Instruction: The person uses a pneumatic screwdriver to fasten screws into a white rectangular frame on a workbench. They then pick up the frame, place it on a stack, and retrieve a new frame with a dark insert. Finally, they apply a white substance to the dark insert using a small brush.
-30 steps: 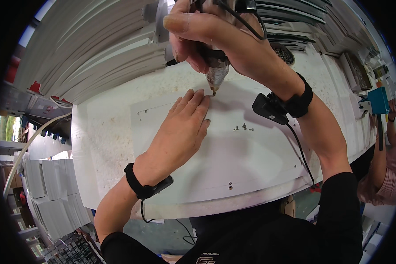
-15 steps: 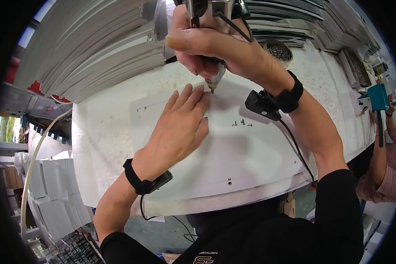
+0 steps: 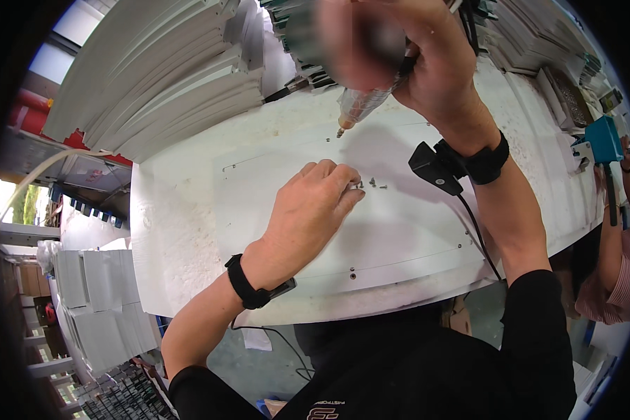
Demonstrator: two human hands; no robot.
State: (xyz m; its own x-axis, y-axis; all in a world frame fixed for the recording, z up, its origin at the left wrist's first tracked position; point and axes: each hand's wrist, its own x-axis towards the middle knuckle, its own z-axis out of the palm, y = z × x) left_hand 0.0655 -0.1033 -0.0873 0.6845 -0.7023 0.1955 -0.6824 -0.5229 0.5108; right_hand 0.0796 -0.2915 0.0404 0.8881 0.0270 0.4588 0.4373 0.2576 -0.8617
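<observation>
A flat white panel point(image 3: 259, 189) lies on the white-topped workbench, with small holes along its edges. My right hand point(image 3: 434, 63), partly blurred, is closed round a power screwdriver point(image 3: 364, 105). The driver slants down to the left, its bit a little above the panel's far side, near a small hole. My left hand point(image 3: 311, 206) rests over the panel's middle, thumb and forefinger pinched at a small screw point(image 3: 359, 185). Just right of those fingertips lie a few loose screws point(image 3: 373, 183).
Stacked white panels point(image 3: 168, 84) stand at the back left. A tray of small metal parts point(image 3: 565, 98) and a teal tool point(image 3: 602, 143) are at the right. Beyond the bench there, another person's arm point(image 3: 612, 245) shows. A black cable point(image 3: 477, 227) hangs from my right wrist.
My left hand has gone from lying flat on the panel to pinching at the loose screws. My right hand has raised the driver and tilted it, its bit now off the former spot.
</observation>
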